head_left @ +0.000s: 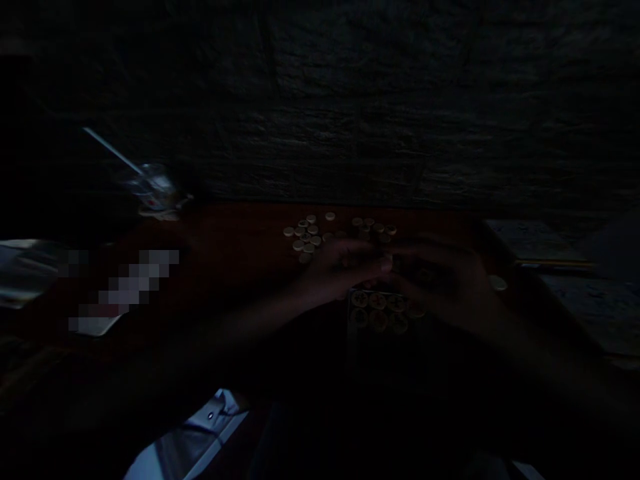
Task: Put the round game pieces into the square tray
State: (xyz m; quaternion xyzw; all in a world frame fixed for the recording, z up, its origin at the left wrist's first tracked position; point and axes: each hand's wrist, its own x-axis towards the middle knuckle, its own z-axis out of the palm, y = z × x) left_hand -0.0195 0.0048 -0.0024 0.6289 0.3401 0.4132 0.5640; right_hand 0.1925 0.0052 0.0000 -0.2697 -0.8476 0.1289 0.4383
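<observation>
The picture is very dark. My left hand (344, 268) reaches in from the left, its fingers closed and pointing right. My right hand (453, 280) comes from the right with fingers and thumb curled inward, meeting the left fingertips. What sits between the fingers is too dark to make out. Just below the hands, round Chinese chess pieces (378, 301) with characters on them lie in rows in a shallow box (351, 300). Beyond my left hand lies a loose group of pale round pieces (306, 235), and more pieces (379, 228) lie beyond both hands.
A single pale disc (497, 283) rests to the right on the reddish-brown table (230, 233). A clear cup (156, 187) with a straw stands at the back left. Flat patterned boards (535, 239) are on the right. A rough wall (340, 133) rises behind the table.
</observation>
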